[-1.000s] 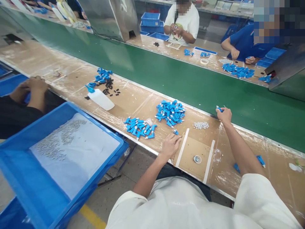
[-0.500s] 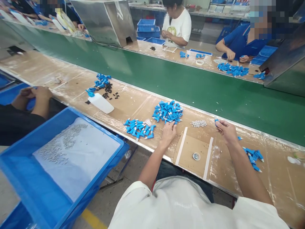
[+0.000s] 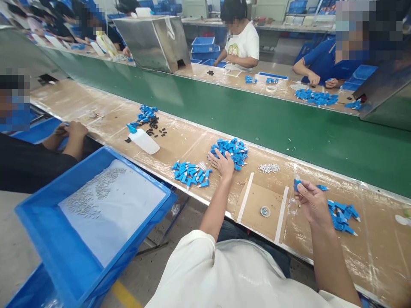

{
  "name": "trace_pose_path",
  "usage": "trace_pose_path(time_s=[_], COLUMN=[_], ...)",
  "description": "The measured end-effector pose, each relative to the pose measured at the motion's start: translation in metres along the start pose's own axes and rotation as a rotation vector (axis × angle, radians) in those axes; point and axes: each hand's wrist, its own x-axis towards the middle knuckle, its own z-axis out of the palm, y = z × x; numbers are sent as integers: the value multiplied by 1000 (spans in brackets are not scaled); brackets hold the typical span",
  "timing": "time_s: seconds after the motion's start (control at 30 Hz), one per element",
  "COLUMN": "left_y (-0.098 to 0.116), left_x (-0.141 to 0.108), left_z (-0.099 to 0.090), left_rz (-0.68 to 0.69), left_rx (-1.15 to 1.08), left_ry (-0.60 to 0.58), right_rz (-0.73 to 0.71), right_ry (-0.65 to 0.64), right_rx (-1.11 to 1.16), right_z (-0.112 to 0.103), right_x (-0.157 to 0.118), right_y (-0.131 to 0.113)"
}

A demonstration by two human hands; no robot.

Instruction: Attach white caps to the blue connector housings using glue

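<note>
— What's the left hand (image 3: 221, 161) on?

— It lies spread, fingers open, on the near edge of the big heap of blue parts (image 3: 231, 148) in the middle of the table (image 3: 180, 137). A tidier row of blue parts (image 3: 190, 174) sits just to its left.

— And the right hand (image 3: 310, 201)?

— Closed on one blue piece (image 3: 297, 183), pinched upright between thumb and fingers (white tip upward, as far as I can tell), above the table beside the taped cardboard square (image 3: 261, 201). A small pile of blue parts (image 3: 342, 212) lies just right of that hand.

— Anything between the hands?

— A cluster of little white pieces (image 3: 269, 168), near the green belt (image 3: 289, 124).
</note>
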Motion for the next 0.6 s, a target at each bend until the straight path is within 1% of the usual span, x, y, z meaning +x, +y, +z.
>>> trace_pose_path(time_s=[0.1, 0.17, 0.2, 0.27, 0.3, 0.33, 0.37, 0.4, 0.43, 0.47, 0.5, 0.53, 0.57, 0.6], left_y=[4, 6, 6, 4, 3, 1, -2, -3, -4, -4, -2, 0, 2, 4], left_x=[12, 14, 11, -6, -21, -40, -61, -83, -104, -123, -139, -150, -157, -161], left_z=[3, 0, -4, -16, -23, -31, -40, -48, -57, -64, -72, -78, -85, -90], left_rz=[-47, -76, -82, -30, 37, 145, 259, 357, 431, 452, 433, 391, 336, 282], left_rx=[-22, -63, -105, -242, -329, -426, -523, -606, -674, -737, -802, -865, -922, -969], left_ry=[10, 7, 10, 28, 30, 10, -43, -150, -309, -484, -633, -745, -819, -858], right_rz=[-1, -1, 6, 30, 46, 64, 85, 108, 130, 146, 151, 146, 132, 111], right_ry=[2, 1, -1, -8, -14, -24, -40, -64, -92, -120, -146, -168, -185, -198], right_rx=[20, 37, 47, 67, 79, 91, 103, 111, 114, 111, 101, 85, 68, 51], right_z=[-1, -1, -1, -1, 0, 1, 2, 4, 7, 11, 15, 20, 25, 29], right_x=[-16, -27, -33, -42, -45, -48, -51, -53, -54, -56, -57, -58, -59, -60], right_y=[-1, 0, 1, 4, 6, 8, 10, 11, 13, 14, 15, 16, 16, 17])
